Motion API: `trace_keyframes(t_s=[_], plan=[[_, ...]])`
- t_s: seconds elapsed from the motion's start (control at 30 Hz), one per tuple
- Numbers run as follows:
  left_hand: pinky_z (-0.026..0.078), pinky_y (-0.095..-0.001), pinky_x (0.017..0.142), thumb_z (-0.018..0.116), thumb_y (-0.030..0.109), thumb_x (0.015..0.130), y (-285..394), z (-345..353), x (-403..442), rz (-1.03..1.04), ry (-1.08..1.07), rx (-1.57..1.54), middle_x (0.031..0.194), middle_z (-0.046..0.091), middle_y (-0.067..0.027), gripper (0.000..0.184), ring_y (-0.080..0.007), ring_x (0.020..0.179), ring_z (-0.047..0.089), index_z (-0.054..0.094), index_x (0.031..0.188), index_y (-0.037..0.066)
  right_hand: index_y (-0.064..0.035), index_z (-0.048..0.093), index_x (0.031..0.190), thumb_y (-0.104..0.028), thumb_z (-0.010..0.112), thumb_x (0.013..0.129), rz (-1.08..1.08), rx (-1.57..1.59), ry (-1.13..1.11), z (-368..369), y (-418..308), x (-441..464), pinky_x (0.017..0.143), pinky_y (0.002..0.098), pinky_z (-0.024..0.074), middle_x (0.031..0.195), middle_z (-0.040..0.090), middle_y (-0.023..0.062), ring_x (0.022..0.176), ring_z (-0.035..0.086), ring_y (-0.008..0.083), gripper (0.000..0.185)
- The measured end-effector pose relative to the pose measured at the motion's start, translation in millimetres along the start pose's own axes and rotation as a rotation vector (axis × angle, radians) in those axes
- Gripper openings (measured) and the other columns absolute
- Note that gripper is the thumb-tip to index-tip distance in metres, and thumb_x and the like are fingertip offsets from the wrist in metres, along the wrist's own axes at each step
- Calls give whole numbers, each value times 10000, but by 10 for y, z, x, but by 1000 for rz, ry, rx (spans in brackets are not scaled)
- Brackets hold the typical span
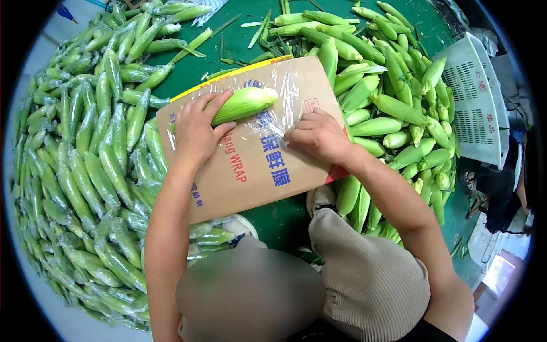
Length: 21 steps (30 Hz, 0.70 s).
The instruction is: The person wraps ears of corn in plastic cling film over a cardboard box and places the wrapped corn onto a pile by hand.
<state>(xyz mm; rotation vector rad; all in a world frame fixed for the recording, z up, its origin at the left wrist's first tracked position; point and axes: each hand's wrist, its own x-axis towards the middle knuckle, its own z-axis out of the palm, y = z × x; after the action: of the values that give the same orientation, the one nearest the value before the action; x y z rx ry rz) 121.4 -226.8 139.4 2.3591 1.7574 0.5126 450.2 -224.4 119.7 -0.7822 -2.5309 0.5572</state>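
Note:
A brown cardboard box [219, 196] printed with "WRAP" lies across the middle, with clear cling film [289, 94] spread over its top. On the film rests a green ear of corn [246, 105] in its husk, its pale stem end pointing right. My left hand [199, 125] grips the corn's left part, thumb below and fingers above. My right hand [320, 137] is closed at the film's right side, its fingertips pinching the film against the box. The underside of the corn is hidden.
Film-wrapped corn ears [85, 176] are heaped along the left. Unwrapped ears [393, 108] form a pile at the right, beside a pale plastic crate [476, 97]. Loose husk leaves [259, 31] litter the green floor [279, 219] at the back. My knees are near the box's front edge.

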Motion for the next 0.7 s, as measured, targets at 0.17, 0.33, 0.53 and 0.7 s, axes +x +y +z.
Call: trace_keyframes(t_s=[0.17, 0.33, 0.53, 0.7], plan=[[400, -484, 1108, 841, 310, 841, 3, -96, -8, -34, -114, -15, 1398, 627, -43, 724, -315, 1289, 565, 568, 1511, 336, -42, 724, 1145, -61, 682, 1000, 435, 412, 507, 61, -95, 346, 787, 350, 557, 1002, 742, 135, 862, 703, 230, 152], [405, -493, 1103, 847, 301, 839, -74, 10, -27, 51, -22, -44, 1413, 602, -130, 784, -337, 1297, 556, 521, 1550, 245, -82, 686, 1190, -357, 848, 833, 140, -24, 195, 159, -1, 1107, 885, 457, 557, 1066, 696, 151, 1034, 684, 351, 479], [460, -455, 1030, 790, 306, 910, -356, -1, -827, -177, 286, -148, 1345, 627, -145, 566, -362, 1273, 565, 604, 1427, 171, -143, 599, 1294, -406, 883, 755, 66, -164, -24, 255, -82, 1308, 915, 462, 549, 1111, 636, 117, 1075, 634, 354, 663], [531, -430, 822, 737, 302, 957, -382, -32, -1054, -446, 169, 68, 1032, 713, -115, 257, -324, 968, 687, 734, 1150, 131, -151, 604, 1286, -388, 882, 751, 156, -218, 39, 224, -135, 1070, 893, 462, 550, 1094, 627, 113, 1068, 629, 350, 648]])
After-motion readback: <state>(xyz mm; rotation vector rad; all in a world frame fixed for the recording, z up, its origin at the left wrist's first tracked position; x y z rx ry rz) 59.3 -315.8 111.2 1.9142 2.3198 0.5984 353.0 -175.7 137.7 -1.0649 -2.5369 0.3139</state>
